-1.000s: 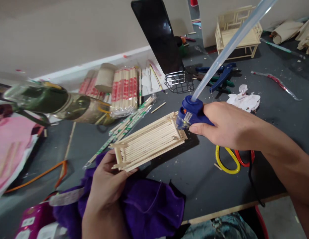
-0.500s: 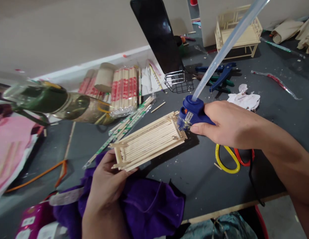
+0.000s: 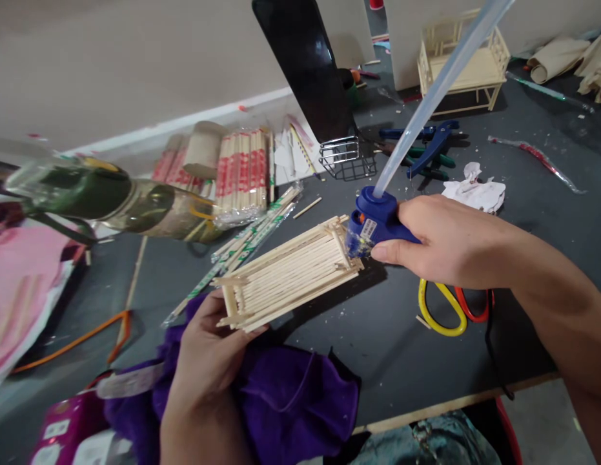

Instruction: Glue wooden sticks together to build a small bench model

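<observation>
My left hand (image 3: 210, 349) grips the near-left end of a small frame of wooden sticks (image 3: 290, 274), thumb in front and fingers partly hidden beneath. The frame has a slatted middle and short crosspieces at both ends. Wrapped in my right hand (image 3: 450, 242) is a blue hot glue gun (image 3: 375, 216), with a long clear glue stick (image 3: 436, 90) rising from its back. The gun's front end is at the frame's right end; I cannot tell whether the tip touches it. Purple cloth (image 3: 300, 400) lies below my left hand.
Wrapped chopsticks (image 3: 242, 171) and a bottle (image 3: 150, 203) lie at the left. A phone (image 3: 305, 71) leans on a wire stand (image 3: 341, 152). Beyond my right hand are pliers (image 3: 433, 148) and a miniature wooden bench (image 3: 465, 68). Yellow-and-red-handled scissors (image 3: 443, 320) lie below that hand.
Hardly anything differs. The glue stick's upper end has shifted slightly left, and the glue gun has moved by a tiny amount. My left hand and the stick frame look still.
</observation>
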Action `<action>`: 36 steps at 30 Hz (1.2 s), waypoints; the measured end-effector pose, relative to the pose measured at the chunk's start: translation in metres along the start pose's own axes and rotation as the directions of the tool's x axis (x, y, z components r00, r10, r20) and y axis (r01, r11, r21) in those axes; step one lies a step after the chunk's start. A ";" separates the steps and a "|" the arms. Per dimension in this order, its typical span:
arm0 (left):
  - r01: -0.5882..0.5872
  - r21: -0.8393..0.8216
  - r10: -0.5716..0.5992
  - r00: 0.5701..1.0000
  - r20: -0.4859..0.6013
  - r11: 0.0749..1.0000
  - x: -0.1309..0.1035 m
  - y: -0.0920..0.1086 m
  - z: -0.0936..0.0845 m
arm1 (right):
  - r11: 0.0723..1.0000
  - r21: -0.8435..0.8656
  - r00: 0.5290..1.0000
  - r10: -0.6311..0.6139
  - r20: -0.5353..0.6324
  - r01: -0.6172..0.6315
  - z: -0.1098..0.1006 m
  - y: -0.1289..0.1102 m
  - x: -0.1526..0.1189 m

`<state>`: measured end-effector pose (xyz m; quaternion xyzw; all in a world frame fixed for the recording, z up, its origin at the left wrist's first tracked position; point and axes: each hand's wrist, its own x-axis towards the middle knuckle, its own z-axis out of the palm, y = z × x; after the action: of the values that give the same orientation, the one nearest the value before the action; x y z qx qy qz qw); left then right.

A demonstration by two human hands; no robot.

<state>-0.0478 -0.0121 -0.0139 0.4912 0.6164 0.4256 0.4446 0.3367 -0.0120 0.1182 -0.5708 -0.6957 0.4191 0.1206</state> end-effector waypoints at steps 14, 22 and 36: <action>0.065 -0.164 -0.062 0.998 0.023 0.984 0.001 0.004 0.008 | 0.943 0.330 0.999 0.021 0.025 -0.027 0.011 0.017 -0.011; 0.036 -0.208 -0.017 0.996 0.093 0.977 0.002 0.005 0.016 | 0.838 0.544 0.994 0.087 -0.061 -0.040 0.039 0.025 -0.024; -0.012 -0.211 0.041 0.990 0.135 0.977 0.002 0.007 0.021 | 0.886 0.464 0.975 0.105 -0.197 -0.001 0.054 0.026 -0.029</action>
<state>-0.0257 -0.0076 -0.0126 0.4781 0.5290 0.4590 0.5301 0.3291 -0.0618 0.0754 -0.5870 -0.5431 0.5105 0.3160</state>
